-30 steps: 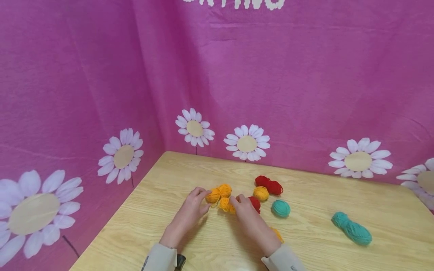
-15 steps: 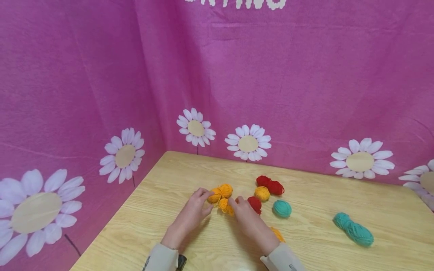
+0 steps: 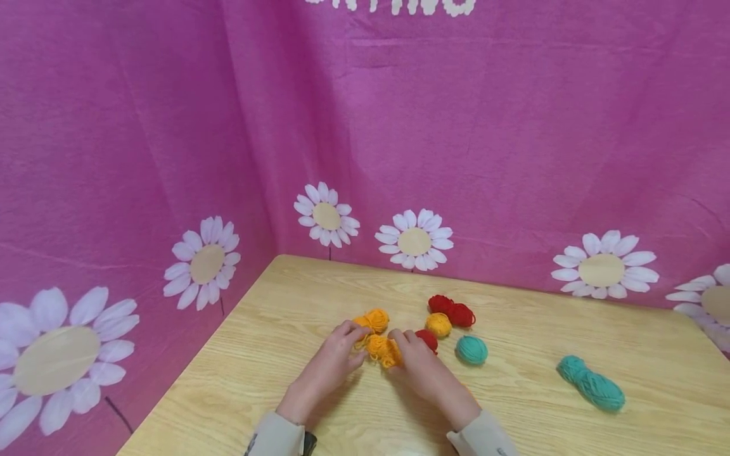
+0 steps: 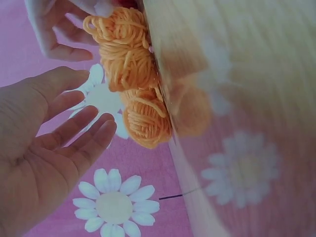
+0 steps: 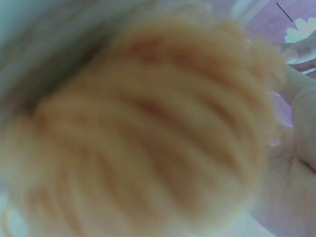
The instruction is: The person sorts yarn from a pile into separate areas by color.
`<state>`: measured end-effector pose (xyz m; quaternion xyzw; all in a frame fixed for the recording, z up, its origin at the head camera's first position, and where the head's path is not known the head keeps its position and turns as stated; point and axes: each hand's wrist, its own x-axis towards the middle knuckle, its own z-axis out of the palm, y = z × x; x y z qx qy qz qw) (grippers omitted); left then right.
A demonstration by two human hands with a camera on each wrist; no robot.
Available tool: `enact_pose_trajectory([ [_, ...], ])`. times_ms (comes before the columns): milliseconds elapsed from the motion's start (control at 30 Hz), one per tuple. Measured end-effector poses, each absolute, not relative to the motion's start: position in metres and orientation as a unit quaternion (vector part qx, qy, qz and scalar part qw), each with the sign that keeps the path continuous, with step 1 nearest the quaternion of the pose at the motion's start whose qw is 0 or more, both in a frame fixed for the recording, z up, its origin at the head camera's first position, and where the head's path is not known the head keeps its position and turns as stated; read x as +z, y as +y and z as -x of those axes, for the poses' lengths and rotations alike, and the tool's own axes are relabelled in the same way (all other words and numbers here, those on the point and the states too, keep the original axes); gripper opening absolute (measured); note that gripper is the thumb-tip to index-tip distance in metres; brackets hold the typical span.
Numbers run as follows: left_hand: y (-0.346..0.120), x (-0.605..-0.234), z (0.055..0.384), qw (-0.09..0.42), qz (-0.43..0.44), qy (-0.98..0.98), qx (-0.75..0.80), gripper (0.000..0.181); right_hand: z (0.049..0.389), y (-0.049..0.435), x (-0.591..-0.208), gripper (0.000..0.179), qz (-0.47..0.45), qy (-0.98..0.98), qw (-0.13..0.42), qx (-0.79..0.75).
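In the head view, my left hand [image 3: 336, 354] reaches over the left end of a far orange yarn skein [image 3: 377, 318]. Its fingers are spread and relaxed in the left wrist view, a small gap from the yarn. A second orange skein [image 3: 381, 349], pinched at the middle, lies just nearer. My right hand [image 3: 419, 364] holds that skein's right end between thumb and fingers. Behind the right fingers, a red yarn skein [image 3: 428, 339] is partly hidden. Blurred orange yarn [image 5: 148, 133] fills most of the right wrist view, close to the camera.
Further back on the wooden table [image 3: 530, 373] lie a red skein [image 3: 450, 310] and a yellow ball [image 3: 438, 325]. A teal ball [image 3: 471, 349] sits right of my right hand, and a teal skein [image 3: 591, 384] farther right. A pink flowered cloth [image 3: 485, 139] hangs behind.
My left hand has shifted right and nearer, off the far orange skein's end. The near orange skein shows more between the hands. The orange yarn by my right forearm is now almost hidden.
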<state>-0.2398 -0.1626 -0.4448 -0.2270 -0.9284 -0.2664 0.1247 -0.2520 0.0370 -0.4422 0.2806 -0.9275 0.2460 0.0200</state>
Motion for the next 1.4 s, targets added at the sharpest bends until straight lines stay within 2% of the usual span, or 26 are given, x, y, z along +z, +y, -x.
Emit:
enact_pose_trajectory([
  [167,-0.158,-0.443,0.24,0.131,0.233,-0.928,-0.261,0.039,0.25,0.045,-0.435,0.046,-0.271,-0.926,0.013,0.264],
  [300,-0.153,-0.442,0.24,0.134,0.24,-0.926,-0.259,0.039,0.249,0.051,-0.431,0.044,-0.278,-0.923,0.032,0.265],
  [667,-0.14,-0.443,0.235,0.112,0.249,-0.927,-0.255,0.04,0.247,0.067,-0.43,0.033,-0.28,-0.919,0.084,0.265],
  [933,-0.13,-0.442,0.233,0.091,0.251,-0.933,-0.242,0.037,0.248,0.076,-0.431,0.032,-0.254,-0.927,0.088,0.26],
  [1200,-0.12,-0.444,0.232,0.115,0.274,-0.929,-0.219,0.037,0.249,0.093,-0.429,0.035,-0.233,-0.93,0.102,0.264],
  [1400,-0.115,-0.443,0.233,0.124,0.282,-0.927,-0.214,0.038,0.251,0.109,-0.429,0.036,-0.23,-0.93,0.146,0.246],
])
